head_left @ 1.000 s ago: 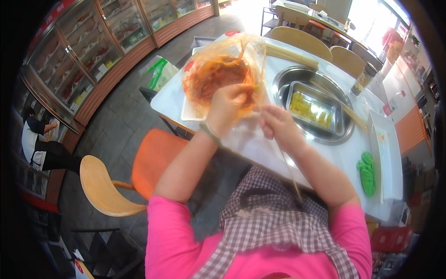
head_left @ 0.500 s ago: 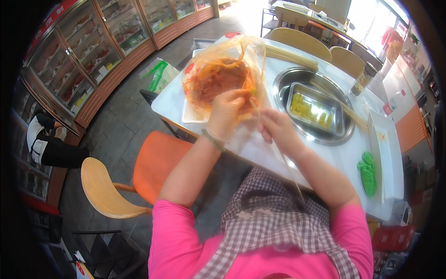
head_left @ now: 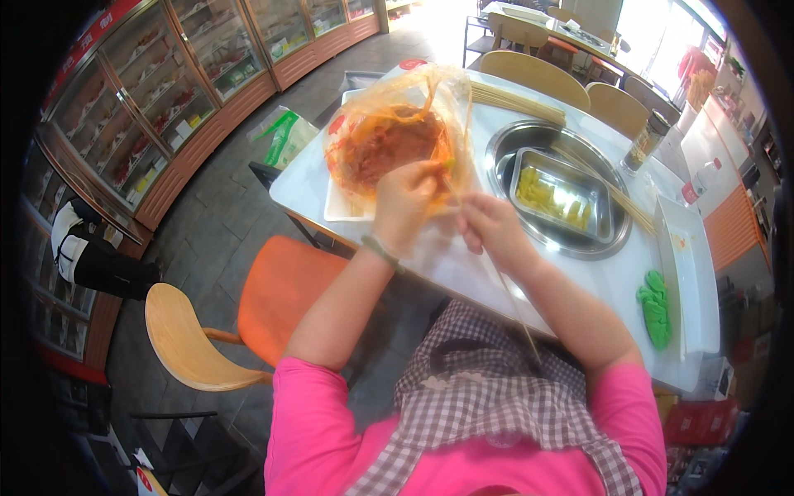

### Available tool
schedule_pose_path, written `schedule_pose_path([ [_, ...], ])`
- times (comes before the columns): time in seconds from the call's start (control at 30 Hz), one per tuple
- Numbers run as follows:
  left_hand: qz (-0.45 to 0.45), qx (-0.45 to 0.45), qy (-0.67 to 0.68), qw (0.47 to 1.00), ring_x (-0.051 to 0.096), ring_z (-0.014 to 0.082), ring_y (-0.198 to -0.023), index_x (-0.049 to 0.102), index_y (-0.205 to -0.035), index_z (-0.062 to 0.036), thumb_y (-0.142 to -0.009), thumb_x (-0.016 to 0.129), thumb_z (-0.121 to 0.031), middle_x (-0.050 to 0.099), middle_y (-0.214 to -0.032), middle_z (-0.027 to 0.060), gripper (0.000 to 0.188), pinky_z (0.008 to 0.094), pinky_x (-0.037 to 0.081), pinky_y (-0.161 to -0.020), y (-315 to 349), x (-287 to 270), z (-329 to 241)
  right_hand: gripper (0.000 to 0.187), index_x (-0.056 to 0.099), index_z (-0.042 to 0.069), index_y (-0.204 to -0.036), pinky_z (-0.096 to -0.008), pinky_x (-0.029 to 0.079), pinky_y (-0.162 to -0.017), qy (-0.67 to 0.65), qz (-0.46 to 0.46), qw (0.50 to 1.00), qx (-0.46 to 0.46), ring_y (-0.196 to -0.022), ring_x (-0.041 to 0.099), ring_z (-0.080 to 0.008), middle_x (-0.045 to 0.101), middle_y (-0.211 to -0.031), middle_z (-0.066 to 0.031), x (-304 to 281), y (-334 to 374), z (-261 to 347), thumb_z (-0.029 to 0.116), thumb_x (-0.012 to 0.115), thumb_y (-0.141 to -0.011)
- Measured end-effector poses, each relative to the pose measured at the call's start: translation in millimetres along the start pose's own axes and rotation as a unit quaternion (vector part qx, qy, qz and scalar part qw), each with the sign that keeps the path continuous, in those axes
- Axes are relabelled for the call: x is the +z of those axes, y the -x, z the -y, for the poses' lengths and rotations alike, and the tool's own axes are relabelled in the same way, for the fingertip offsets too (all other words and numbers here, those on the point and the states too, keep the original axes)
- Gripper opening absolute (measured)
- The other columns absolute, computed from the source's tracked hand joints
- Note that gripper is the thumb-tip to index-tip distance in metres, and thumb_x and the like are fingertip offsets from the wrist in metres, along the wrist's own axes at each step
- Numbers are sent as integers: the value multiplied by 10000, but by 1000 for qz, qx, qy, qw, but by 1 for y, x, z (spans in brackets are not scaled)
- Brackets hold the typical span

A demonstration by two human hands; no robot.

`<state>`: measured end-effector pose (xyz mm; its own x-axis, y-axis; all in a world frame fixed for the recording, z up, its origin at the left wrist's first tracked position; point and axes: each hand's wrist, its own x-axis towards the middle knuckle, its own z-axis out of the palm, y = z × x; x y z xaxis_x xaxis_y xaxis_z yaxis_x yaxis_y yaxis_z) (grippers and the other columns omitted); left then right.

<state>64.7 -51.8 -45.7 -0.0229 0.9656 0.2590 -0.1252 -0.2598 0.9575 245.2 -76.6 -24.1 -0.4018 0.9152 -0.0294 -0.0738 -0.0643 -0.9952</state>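
Note:
My right hand [head_left: 494, 230] grips a long thin wooden skewer [head_left: 513, 307], whose lower end slants down toward my apron. My left hand [head_left: 407, 202] is closed in a pinch at the skewer's upper end. A small yellow-green bit shows by its fingertips; the rest of what it pinches is hidden. Just beyond lies a heap of red marinated meat [head_left: 389, 145] in a clear plastic bag [head_left: 451, 87], spread over a white tray [head_left: 339, 207]. To the right, a steel tray [head_left: 608, 217] of yellow-green pieces [head_left: 550, 198] rests in a round steel basin [head_left: 499, 157].
Bundled skewers [head_left: 517, 101] lie behind the basin; more skewers [head_left: 628, 207] lean across it. At right are a long white tray [head_left: 695, 289], a crumpled green item [head_left: 653, 310] and a jar [head_left: 647, 140]. An orange chair [head_left: 285, 289] stands left; another person [head_left: 95, 256] bends by the fridges.
My left hand has shifted very slightly down and right by the skewer's end. The right hand stays nearly in place. The person at the far left has moved a little.

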Motion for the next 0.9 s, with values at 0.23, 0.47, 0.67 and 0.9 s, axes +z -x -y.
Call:
schedule_pose_path([
  [0.23,1,-19,-2,1000,661,135,-918,661,-1191,62,-987,527,14,688,-1035,79,249,249,563,-789,-2,-4,4,268,608,-58,-1212,-222,410,-467,19,1,1000,0,-540,480,-63,592,-764,-27,3,-2,3,98,478,-1037],
  [0.47,-21,84,-101,991,613,90,-871,689,-1105,59,-1014,583,-99,678,-978,45,210,247,528,-734,-5,-5,5,266,608,-63,-1199,-221,407,-463,37,5,999,-13,-533,485,-65,596,-759,-33,3,-3,4,97,470,-1038],
  [0.67,-20,1,-19,1000,603,92,-815,687,-1039,33,-1045,575,-189,671,-935,32,249,257,529,-698,0,-4,-11,274,609,-67,-1206,-216,410,-468,63,12,998,-20,-530,484,-63,597,-757,-29,2,-1,6,89,465,-1033],
  [0.9,-22,-59,180,982,669,135,-840,657,-998,-21,-998,628,-128,704,-938,83,111,277,575,-731,5,0,-25,281,614,-70,-1206,-218,409,-474,73,17,997,-17,-539,486,-64,588,-765,-26,4,1,6,90,462,-1032],
])
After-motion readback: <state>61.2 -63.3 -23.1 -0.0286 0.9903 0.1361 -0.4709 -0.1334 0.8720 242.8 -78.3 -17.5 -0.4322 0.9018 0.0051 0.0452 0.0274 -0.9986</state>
